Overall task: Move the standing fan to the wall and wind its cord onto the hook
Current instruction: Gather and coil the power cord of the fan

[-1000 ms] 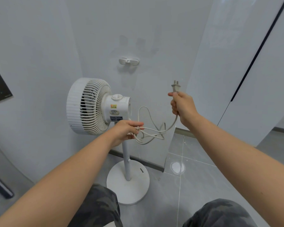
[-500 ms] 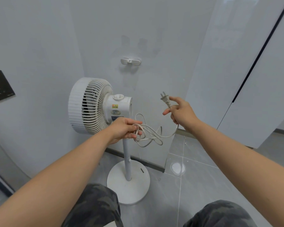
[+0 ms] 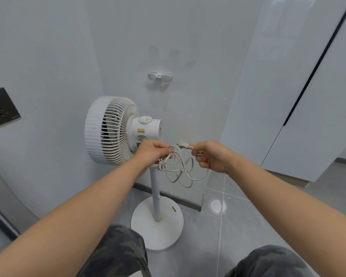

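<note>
The standing fan (image 3: 116,130) is upright on its round base (image 3: 157,222) close against the wall (image 3: 198,47), so the first half of the job looks done. The winding is what remains. The hook (image 3: 159,75), a small white two-armed fitting on the wall, is bare. It sits at about twelve o'clock from the fan's motor housing, well above both hands, and no part of the cord (image 3: 166,161) touches it.

The left hand (image 3: 151,151), at the four o'clock side of the fan head, has its fingers curled round a bunch of gathered loops, which hang slack towards five o'clock in front of the pole. The right hand (image 3: 210,155), near it at three o'clock, pinches the cord just behind the plug (image 3: 183,145) with its other fingers curled in. The prongs point to nine o'clock, at the left hand. I judge the cord is being collected into a coil in the air. That coil has yet to be lifted and wrapped on the hook.

A dark socket plate (image 3: 2,107) is on the wall at nine o'clock from the fan, well apart. Tall pale cabinet doors (image 3: 278,96) with a dark seam stand at two o'clock. The grey tiled floor (image 3: 248,226) carries a white mark (image 3: 217,205) at three o'clock from the base, and a dark skirting (image 3: 186,203) runs along the wall's foot. Camouflage trousers (image 3: 118,252) show at six o'clock.

Nothing lies between the hands and the hook. The motor housing sits directly under the hook, so hanging loops might snag on it as the coil rises.
</note>
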